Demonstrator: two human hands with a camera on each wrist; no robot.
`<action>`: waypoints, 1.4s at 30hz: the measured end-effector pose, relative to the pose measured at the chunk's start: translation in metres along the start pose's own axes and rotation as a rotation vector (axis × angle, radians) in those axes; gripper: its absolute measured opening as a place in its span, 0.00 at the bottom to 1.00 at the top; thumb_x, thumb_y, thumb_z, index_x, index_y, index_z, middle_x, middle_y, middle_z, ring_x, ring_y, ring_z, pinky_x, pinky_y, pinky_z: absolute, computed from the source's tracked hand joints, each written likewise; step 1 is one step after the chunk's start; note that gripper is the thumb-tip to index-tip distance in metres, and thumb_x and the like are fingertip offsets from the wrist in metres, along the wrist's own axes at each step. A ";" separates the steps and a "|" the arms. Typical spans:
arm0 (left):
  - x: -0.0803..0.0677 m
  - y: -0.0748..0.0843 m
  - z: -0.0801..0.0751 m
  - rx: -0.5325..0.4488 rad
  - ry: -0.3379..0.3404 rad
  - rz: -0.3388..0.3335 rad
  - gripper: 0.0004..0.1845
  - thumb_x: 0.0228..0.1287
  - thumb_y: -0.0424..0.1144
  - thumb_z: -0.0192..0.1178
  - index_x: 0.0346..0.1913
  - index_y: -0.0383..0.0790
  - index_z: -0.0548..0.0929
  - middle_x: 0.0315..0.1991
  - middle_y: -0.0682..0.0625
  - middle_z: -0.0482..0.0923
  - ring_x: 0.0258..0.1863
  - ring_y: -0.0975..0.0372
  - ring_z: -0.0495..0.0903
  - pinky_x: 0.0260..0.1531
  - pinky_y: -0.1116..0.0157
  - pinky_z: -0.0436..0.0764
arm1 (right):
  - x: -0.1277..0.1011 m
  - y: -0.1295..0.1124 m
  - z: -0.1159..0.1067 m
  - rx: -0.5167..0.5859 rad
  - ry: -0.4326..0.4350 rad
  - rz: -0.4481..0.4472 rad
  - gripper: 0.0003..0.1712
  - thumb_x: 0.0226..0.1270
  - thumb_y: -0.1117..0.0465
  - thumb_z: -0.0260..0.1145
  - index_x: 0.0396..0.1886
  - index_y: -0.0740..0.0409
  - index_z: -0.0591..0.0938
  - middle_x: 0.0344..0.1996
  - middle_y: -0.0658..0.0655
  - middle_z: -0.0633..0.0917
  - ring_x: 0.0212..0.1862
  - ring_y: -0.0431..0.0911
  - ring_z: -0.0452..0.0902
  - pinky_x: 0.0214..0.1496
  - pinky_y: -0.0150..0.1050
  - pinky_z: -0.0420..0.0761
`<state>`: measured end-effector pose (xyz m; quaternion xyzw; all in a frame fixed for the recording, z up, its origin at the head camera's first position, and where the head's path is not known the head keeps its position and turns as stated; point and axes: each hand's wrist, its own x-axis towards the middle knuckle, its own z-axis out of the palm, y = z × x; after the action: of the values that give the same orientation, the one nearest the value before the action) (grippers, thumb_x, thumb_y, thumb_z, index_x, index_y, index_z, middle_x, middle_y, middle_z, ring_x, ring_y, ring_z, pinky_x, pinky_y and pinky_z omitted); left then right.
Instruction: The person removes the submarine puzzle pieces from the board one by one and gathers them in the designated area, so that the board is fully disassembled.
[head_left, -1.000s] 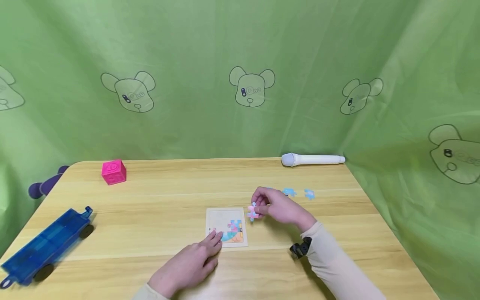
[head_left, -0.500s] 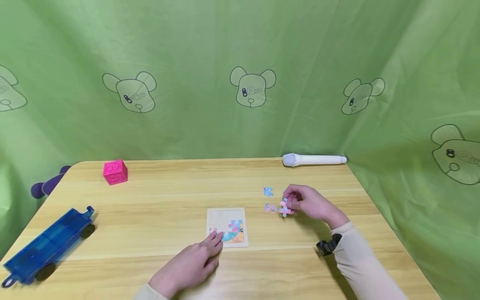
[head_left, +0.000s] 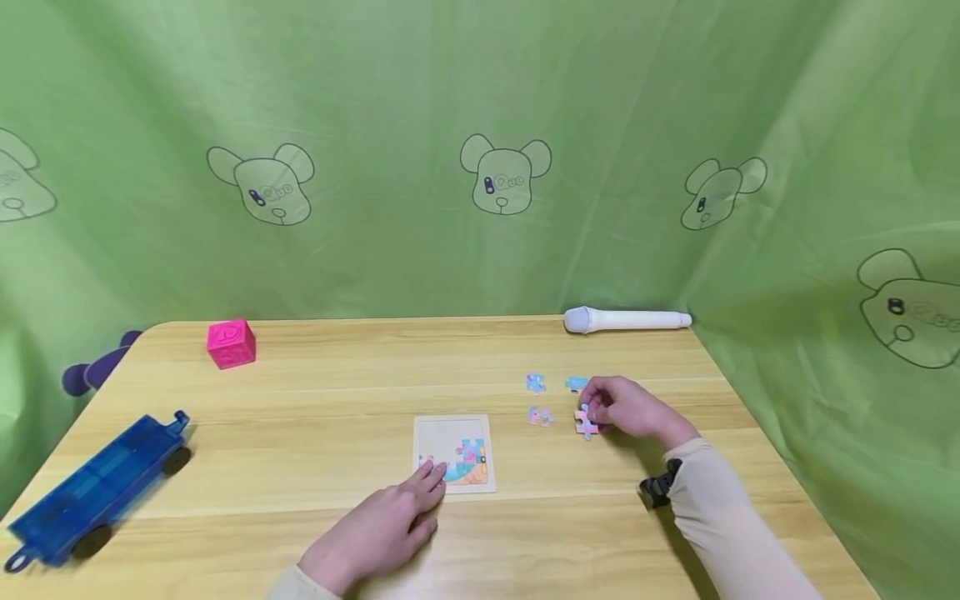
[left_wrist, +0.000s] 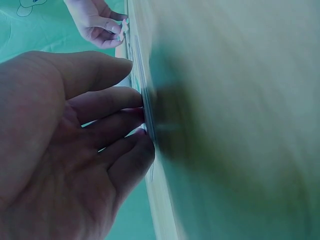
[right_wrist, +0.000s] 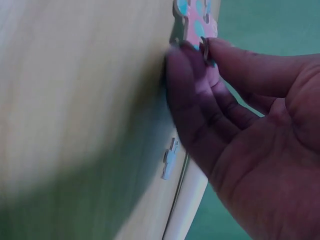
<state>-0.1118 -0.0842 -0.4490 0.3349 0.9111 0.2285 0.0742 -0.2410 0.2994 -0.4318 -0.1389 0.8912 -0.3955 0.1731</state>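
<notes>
Right hand (head_left: 626, 408) pinches puzzle piece (head_left: 586, 422); left hand (head_left: 378, 525) touches puzzle board (head_left: 452, 429)

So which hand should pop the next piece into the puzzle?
Probably the right hand: it already pinches a pink puzzle piece beside the loose pieces. The left hand rests with its fingertips on the puzzle board, steadying it.

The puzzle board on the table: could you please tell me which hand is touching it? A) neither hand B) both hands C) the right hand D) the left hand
D: the left hand rests its fingertips on the puzzle board, while the right hand pinches a loose puzzle piece off to the side.
</notes>
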 end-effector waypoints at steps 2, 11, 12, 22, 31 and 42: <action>0.000 0.000 0.000 -0.004 -0.002 -0.003 0.24 0.72 0.38 0.55 0.66 0.29 0.72 0.71 0.42 0.63 0.72 0.51 0.59 0.66 0.51 0.65 | 0.002 0.002 0.000 -0.009 -0.005 0.004 0.09 0.61 0.79 0.59 0.41 0.71 0.77 0.31 0.63 0.78 0.32 0.49 0.74 0.31 0.40 0.82; 0.000 -0.001 -0.001 -0.018 -0.011 -0.014 0.25 0.73 0.39 0.55 0.67 0.30 0.72 0.72 0.43 0.62 0.72 0.52 0.58 0.66 0.51 0.65 | 0.003 0.000 0.001 -0.124 0.047 -0.011 0.08 0.62 0.74 0.64 0.42 0.68 0.78 0.32 0.58 0.78 0.37 0.48 0.73 0.38 0.39 0.77; 0.000 -0.001 -0.001 -0.019 -0.011 -0.015 0.25 0.73 0.39 0.55 0.67 0.30 0.72 0.72 0.43 0.62 0.72 0.52 0.58 0.66 0.51 0.65 | 0.002 -0.002 0.001 -0.139 0.061 -0.017 0.09 0.62 0.73 0.65 0.42 0.68 0.78 0.33 0.57 0.78 0.37 0.48 0.73 0.39 0.39 0.77; 0.001 -0.001 -0.001 -0.018 -0.013 -0.013 0.25 0.73 0.39 0.55 0.67 0.30 0.72 0.72 0.43 0.62 0.72 0.52 0.58 0.66 0.51 0.65 | 0.003 -0.031 0.018 -0.160 0.110 -0.144 0.12 0.62 0.71 0.67 0.45 0.67 0.78 0.36 0.57 0.80 0.38 0.47 0.76 0.42 0.42 0.80; 0.002 -0.001 -0.001 -0.007 -0.019 -0.014 0.24 0.73 0.39 0.55 0.66 0.30 0.73 0.72 0.43 0.62 0.72 0.52 0.59 0.65 0.50 0.67 | 0.010 -0.063 0.053 -0.220 0.014 -0.247 0.10 0.62 0.68 0.69 0.43 0.63 0.79 0.34 0.53 0.80 0.38 0.44 0.74 0.43 0.40 0.79; 0.003 -0.001 -0.002 -0.015 -0.016 -0.012 0.24 0.73 0.39 0.55 0.66 0.30 0.73 0.71 0.42 0.63 0.71 0.51 0.59 0.66 0.51 0.65 | 0.020 -0.092 0.091 -0.321 -0.075 -0.303 0.14 0.63 0.66 0.69 0.49 0.62 0.82 0.39 0.51 0.79 0.40 0.45 0.75 0.46 0.39 0.78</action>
<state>-0.1150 -0.0838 -0.4476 0.3305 0.9108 0.2323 0.0856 -0.2112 0.1722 -0.4234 -0.3116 0.9046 -0.2645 0.1206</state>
